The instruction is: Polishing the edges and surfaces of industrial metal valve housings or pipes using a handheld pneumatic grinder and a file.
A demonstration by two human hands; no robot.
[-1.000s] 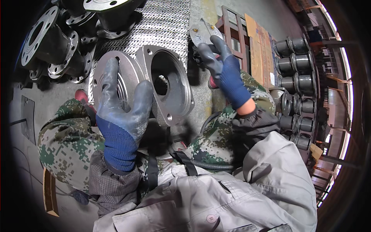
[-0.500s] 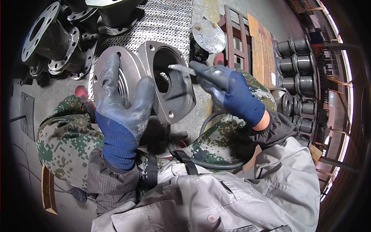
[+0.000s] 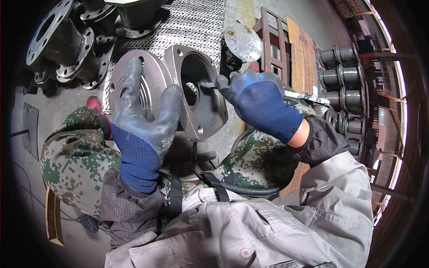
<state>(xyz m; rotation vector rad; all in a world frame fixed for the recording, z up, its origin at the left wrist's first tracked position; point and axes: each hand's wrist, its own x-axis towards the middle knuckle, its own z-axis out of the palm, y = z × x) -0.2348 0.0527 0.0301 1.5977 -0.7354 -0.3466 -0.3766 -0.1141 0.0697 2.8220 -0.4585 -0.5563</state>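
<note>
A grey cast metal valve body sits in front of me, with a round flange on its left and a squarish open mouth facing right. My left hand, in a blue and grey glove, grips the round flange, forefinger along its face and thumb on the other side of the rim. My right hand, gloved alike, is closed around a flat metal bar tool. The tool's narrow tip reaches into the mouth, by the inner wall; its wider end sticks out behind the hand. Whether the tip touches the wall, I cannot tell.
Flanged castings crowd the far left beside a textured metal mat. A round metal disc stands beyond my right hand, near a brown metal frame and cardboard. More castings are stacked at right. A ribbed hose crosses my lap.
My right hand has turned over and shifted slightly; the tool's rear end now shows behind it. The tool's tip has moved lower and right in the mouth. My left hand keeps its hold.
</note>
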